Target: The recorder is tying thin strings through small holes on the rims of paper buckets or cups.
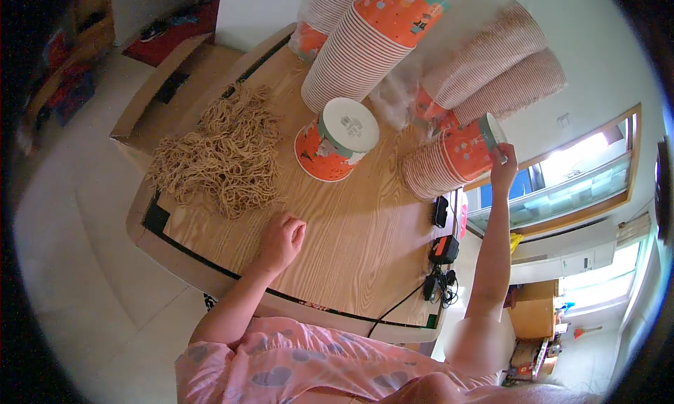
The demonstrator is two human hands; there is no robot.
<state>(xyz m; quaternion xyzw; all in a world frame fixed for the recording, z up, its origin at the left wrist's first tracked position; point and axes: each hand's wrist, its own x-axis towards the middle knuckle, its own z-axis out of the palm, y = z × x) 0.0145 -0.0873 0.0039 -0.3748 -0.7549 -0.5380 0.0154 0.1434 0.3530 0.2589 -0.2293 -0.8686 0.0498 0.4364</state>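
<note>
My right hand [503, 164] grips the rim end of the top orange and green paper tub [472, 150] on a short nested stack at the right of the table. My left hand [282, 240] rests over the near part of the table, fingers curled in, with nothing showing in it. A single paper tub [324, 153] stands upside down mid-table, its white base [349, 125] facing up. Left of it lies a loose heap of tan paper-like strands [225, 151]. Behind it rises a tall stack of nested tubs [358, 53].
More nested tub stacks in clear plastic [484, 60] stand at the far right. A black and orange device [444, 249] and coiled black cables [442, 288] lie along the table's right edge. A cardboard box [161, 95] stands beyond the left edge of the wood-grain table [351, 249].
</note>
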